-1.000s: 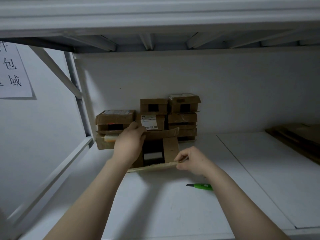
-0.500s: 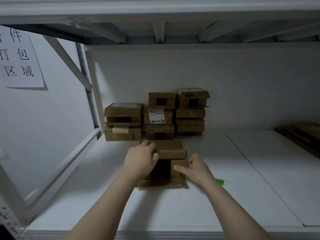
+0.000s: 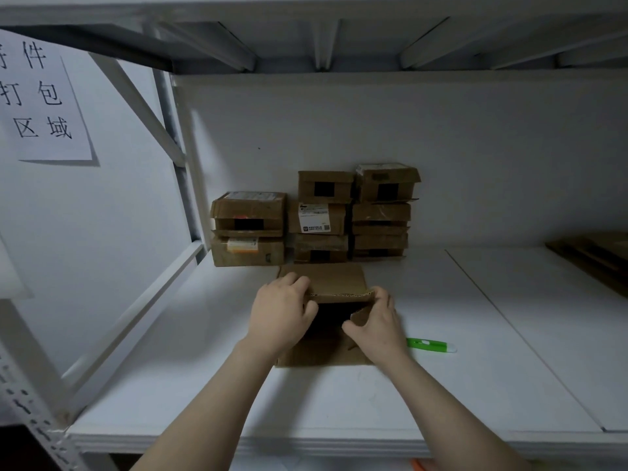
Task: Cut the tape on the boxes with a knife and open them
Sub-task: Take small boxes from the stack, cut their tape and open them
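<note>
A small brown cardboard box point(image 3: 328, 282) rests on the white shelf point(image 3: 339, 396) in front of me, its flaps spread and a dark opening showing. My left hand point(image 3: 280, 312) grips the box's left side and far flap. My right hand point(image 3: 375, 321) pinches the right inner flap. The green knife point(image 3: 430, 345) lies on the shelf just right of my right hand, held by neither hand. Against the back wall stand stacks of several more cardboard boxes point(image 3: 321, 215), some with black openings and labels.
Flattened cardboard point(image 3: 598, 256) lies at the far right of the shelf. A white metal rack frame with a diagonal brace point(image 3: 142, 107) borders the left. A paper sign point(image 3: 37, 96) hangs on the left wall. An upper shelf point(image 3: 323, 39) is overhead.
The box came down from its tilted position and now lies flat on the shelf. Both hands moved from its outer flaps to the inner flaps at the opening. The knife stayed put.
</note>
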